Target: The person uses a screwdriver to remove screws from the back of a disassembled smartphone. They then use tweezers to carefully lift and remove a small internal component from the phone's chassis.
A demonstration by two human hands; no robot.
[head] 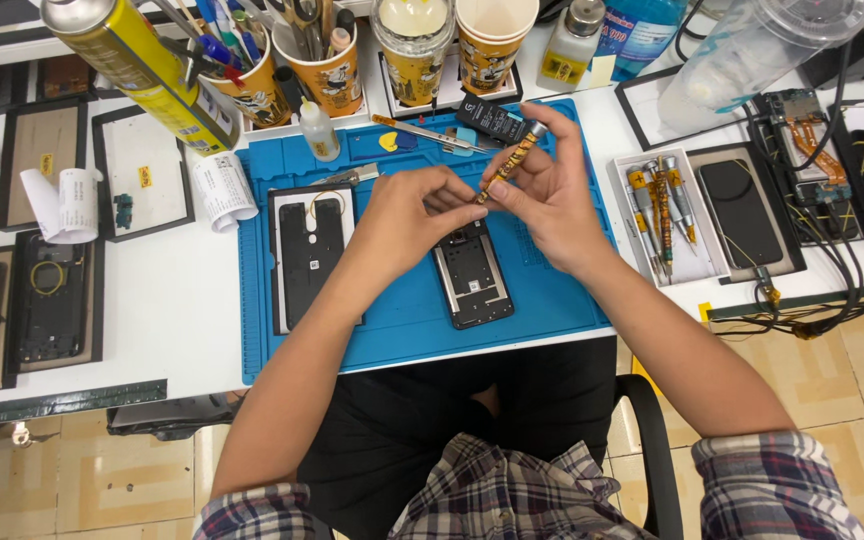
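Note:
My right hand (550, 195) holds a small yellow-patterned screwdriver (512, 158), its tip angled down and to the left. My left hand (404, 212) pinches near that tip, fingers together above the top end of an opened black phone frame (470, 275). The frame lies on a blue work mat (402, 320). A second black phone back (309, 255) rests on a tray on the mat's left part.
A white tray of several screwdrivers (660, 215) sits right of the mat, beside a black phone (740, 212) and cables. Paper cups with tools (327, 60), a small bottle (318, 130) and a yellow spray can (142, 65) stand at the back. More phone parts lie at the left.

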